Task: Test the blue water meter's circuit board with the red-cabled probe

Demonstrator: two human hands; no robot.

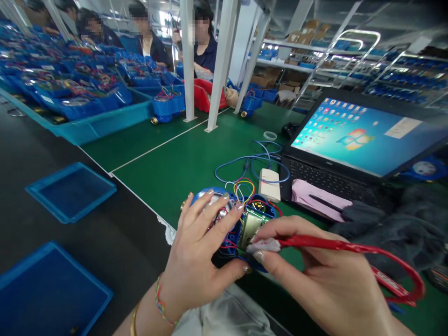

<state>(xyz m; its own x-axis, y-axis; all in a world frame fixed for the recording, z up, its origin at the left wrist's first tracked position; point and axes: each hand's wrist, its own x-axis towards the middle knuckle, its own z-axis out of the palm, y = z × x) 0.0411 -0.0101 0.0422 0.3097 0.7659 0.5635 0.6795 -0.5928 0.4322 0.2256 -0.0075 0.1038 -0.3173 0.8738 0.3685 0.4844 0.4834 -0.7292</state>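
Observation:
A blue water meter [233,198] sits at the near edge of the green table, with its electronics exposed. My left hand [199,242] lies across its round dial side, fingers spread and thumb by the near edge. Between the thumb and fingers of my right hand [315,275] is the pale wrapped end of a red cable [315,241]. That end touches or hovers just over the lower part of the circuit board with a grey display [251,226]; its tip is hidden. The cable loops out to the right. Thin coloured wires [247,186] rise from the meter's far side.
Behind the meter are a white box [269,184] with a blue cable and an open laptop [364,135], a pink cloth [315,198] on its edge. Dark fabric [399,228] lies right. Blue trays [72,191] are at left; white posts [219,65] stand ahead. Co-workers sit beyond.

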